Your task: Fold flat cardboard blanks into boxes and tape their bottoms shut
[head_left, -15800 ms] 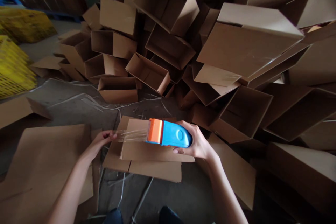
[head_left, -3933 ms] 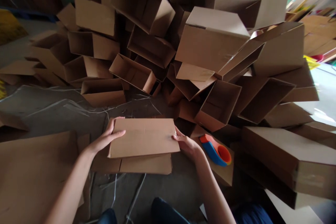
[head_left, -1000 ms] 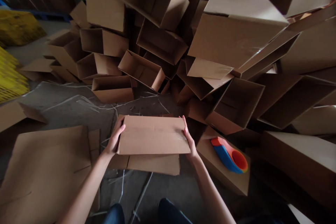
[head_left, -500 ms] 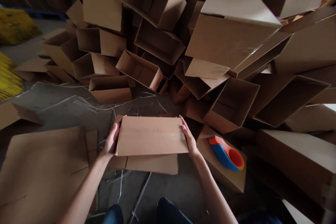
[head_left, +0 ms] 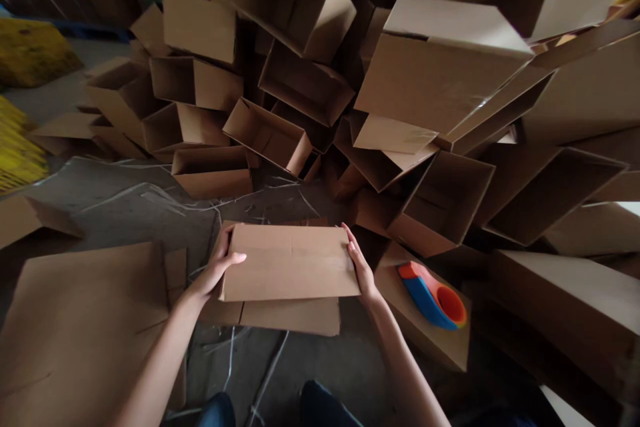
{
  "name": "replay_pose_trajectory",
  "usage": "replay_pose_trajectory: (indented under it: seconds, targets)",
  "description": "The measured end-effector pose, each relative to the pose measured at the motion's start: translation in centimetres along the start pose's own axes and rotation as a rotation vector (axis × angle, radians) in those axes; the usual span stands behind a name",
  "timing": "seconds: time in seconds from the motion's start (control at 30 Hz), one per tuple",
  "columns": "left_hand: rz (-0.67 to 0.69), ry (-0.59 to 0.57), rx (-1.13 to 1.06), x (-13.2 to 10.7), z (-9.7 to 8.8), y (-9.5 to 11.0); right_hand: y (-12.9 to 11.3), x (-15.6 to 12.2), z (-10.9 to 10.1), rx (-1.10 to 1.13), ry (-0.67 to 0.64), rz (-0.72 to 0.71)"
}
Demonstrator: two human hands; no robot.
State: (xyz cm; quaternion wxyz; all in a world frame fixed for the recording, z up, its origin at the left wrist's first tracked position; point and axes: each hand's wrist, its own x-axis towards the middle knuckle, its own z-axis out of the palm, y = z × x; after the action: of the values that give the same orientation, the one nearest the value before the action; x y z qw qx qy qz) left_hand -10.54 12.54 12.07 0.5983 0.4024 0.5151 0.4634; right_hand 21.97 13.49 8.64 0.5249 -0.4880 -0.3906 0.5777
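A small brown cardboard box [head_left: 295, 263] is held in front of me, its plain closed face turned up. My left hand [head_left: 220, 263] grips its left end, the thumb lying over the top face. At the right end, my right hand [head_left: 360, 263] is wrapped round the edge with its fingers on the side. Flattened cardboard [head_left: 295, 315] lies on the floor below the box. To the right of my right hand, an orange and blue tape dispenser-like object [head_left: 434, 297] rests on another closed carton [head_left: 450, 347].
A large heap of open cardboard boxes [head_left: 295, 87] fills the back and right. Flat cardboard [head_left: 90, 320] lies at the left. White strapping strips [head_left: 160, 197] are strewn over the floor. Yellow crates [head_left: 20, 147] stand at the far left.
My left thumb has moved from the box's left edge onto its top face. The box stays in nearly the same place, and my right hand keeps its grip.
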Motion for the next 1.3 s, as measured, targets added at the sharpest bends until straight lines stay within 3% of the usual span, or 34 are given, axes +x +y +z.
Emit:
replay_pose_trajectory:
  seconds: [0.2, 0.5, 0.9, 1.13, 1.3]
  targets:
    - [-0.048, -0.023, -0.011, 0.3, -0.2, 0.9, 0.2, 0.1, -0.1, -0.034, -0.014, -0.005]
    - [-0.114, 0.038, 0.035, 0.4, 0.7, 1.7, -0.1, 0.0, 0.3, 0.007, -0.02, 0.017]
    - [-0.125, 0.176, 0.13, 1.3, 2.0, 2.6, 0.1, 0.0, 0.1, 0.019, -0.015, 0.024]
    - [-0.088, 0.228, 0.152, 1.9, 2.0, 1.7, 0.3, 0.1, 0.1, 0.059, -0.033, 0.025]
    - [-0.123, 0.293, 0.221, 1.8, 3.1, 2.1, 0.6, 0.2, 0.0, 0.053, -0.035, 0.015]
